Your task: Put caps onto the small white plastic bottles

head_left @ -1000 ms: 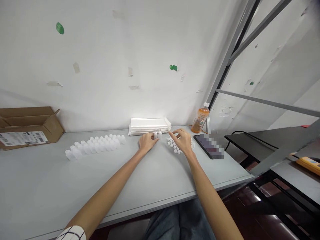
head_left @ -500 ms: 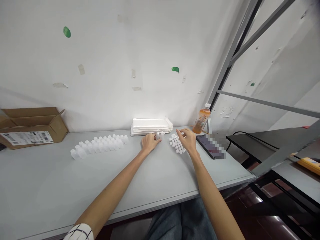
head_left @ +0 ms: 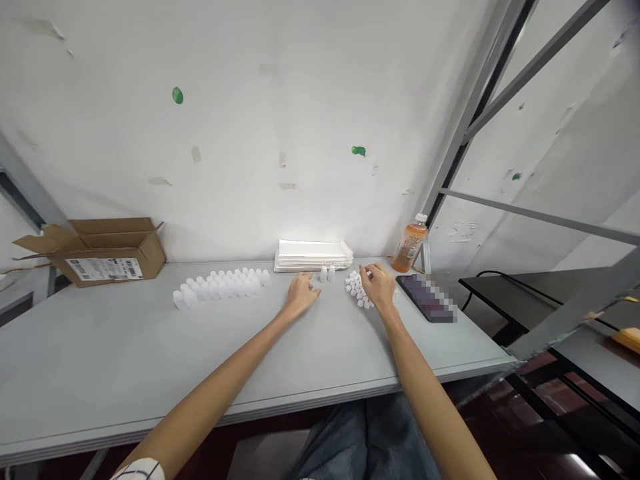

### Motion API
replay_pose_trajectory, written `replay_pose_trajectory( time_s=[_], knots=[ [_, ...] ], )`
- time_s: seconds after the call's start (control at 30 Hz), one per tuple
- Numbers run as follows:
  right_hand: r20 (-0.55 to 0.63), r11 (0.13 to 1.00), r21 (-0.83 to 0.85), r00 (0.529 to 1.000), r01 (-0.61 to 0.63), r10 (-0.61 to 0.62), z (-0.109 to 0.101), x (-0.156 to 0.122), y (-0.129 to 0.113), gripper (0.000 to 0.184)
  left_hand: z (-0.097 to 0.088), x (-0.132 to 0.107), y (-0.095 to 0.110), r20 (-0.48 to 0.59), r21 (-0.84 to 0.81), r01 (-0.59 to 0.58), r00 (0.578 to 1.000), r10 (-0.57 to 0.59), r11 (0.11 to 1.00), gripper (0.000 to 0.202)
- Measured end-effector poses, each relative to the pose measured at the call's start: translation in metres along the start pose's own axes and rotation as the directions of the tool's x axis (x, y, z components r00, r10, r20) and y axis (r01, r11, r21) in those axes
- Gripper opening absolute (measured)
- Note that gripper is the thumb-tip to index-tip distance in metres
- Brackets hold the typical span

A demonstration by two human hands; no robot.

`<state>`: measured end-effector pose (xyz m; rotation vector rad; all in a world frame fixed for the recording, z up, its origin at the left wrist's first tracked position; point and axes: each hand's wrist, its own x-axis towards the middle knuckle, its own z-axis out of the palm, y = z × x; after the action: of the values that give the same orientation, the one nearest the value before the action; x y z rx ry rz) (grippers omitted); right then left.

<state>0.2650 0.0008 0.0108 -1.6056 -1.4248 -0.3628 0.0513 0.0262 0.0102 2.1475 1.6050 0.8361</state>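
Note:
Two small white dropper bottles (head_left: 328,273) stand upright side by side in front of a stack of white trays. Just left of them is my left hand (head_left: 301,295), its thumb and forefinger apart, with nothing between them. Over the right side of a heap of small white caps (head_left: 355,288) is my right hand (head_left: 379,288), thumb and fingertips drawn together. Whatever those fingertips hold, if anything, is too small to make out. To the left, several white bottles (head_left: 220,287) stand grouped in rows.
The white stack (head_left: 314,252) rests against the wall. An open cardboard box (head_left: 113,257) sits at the back left. At the right are an orange drink bottle (head_left: 410,243) and a dark phone (head_left: 425,298), near a metal frame (head_left: 453,160).
My left hand has let go of the two small bottles and drawn slightly away to their left. My right hand stays by the caps. The view has shifted left.

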Motion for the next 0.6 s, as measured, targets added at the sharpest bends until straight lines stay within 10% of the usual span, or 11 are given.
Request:
replay_pose_trajectory(
  time_s=[0.3,0.6],
  knots=[
    [-0.026,1.0,0.004,1.0,-0.014,0.014,-0.004,0.005,0.002,0.037,-0.124,0.024,-0.051,0.042,0.496,-0.311,0.941,0.335,0.811,0.025],
    [-0.066,0.994,0.01,0.992,-0.107,0.108,-0.008,0.007,0.005,0.037,-0.115,0.038,-0.079,0.188,0.601,-0.357,0.933,0.308,0.715,0.008]
  ],
)
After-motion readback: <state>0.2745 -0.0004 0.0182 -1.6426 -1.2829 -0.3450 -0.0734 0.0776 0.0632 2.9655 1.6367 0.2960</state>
